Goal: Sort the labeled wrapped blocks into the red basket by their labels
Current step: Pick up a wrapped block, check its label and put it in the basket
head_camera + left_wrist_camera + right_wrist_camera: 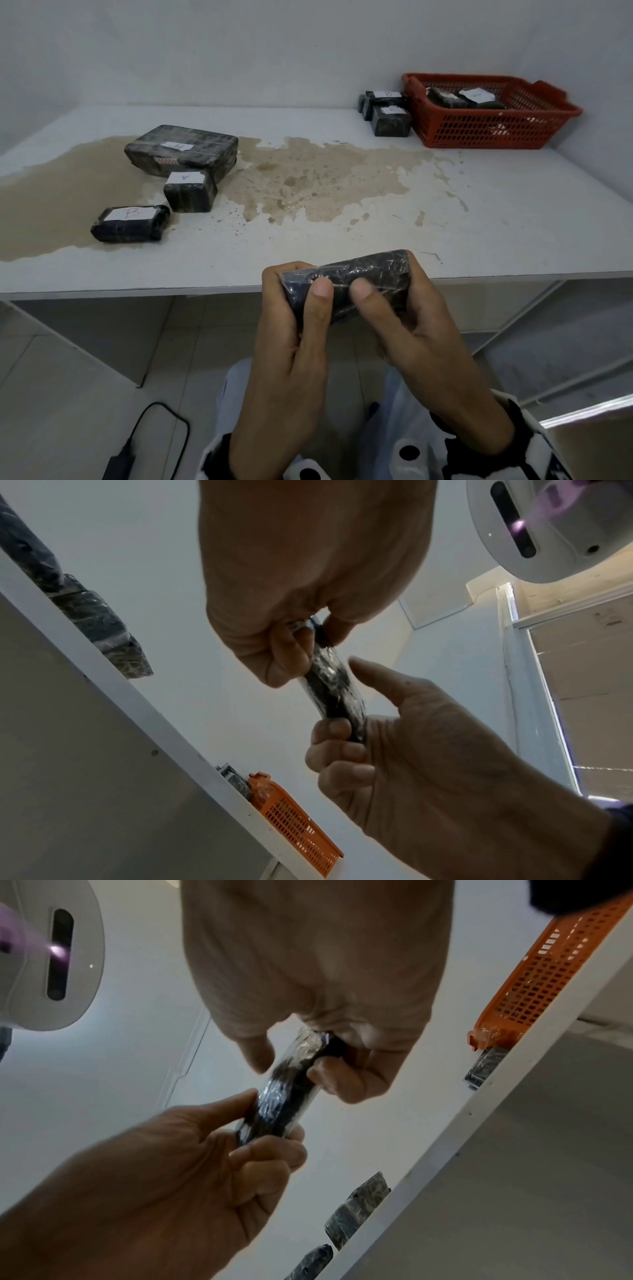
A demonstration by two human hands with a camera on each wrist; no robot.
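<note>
Overhead, both hands grip wrapped block; label unseen. Only wrist views show fingers curled underneath.

Stained white table, white walls

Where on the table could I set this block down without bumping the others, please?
The table's near right stretch is bare, between the stain and the red basket. The left end is crowded: the large block, the A block and the B block. Beside the basket stands a tight cluster of small blocks.
</note>
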